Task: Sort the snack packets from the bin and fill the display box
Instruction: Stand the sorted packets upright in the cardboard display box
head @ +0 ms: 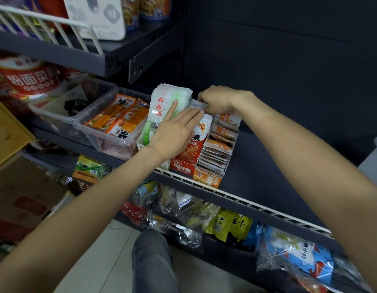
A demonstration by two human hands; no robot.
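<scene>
Pressing flat left hand (175,132) on red-white packets (196,144); right hand (215,101) pinching pale packet (197,105).

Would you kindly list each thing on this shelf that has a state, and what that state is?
Left hand: flat, fingers straight, pressing on the white packets.
Right hand: fingers curled, pinching a pale packet.
White packets: upright, packed tight in a box.
Red display box: open-topped, holding packets.
Orange display box: full, packets stacked in a row.
Clear bin: open, orange packets lying inside.
</scene>
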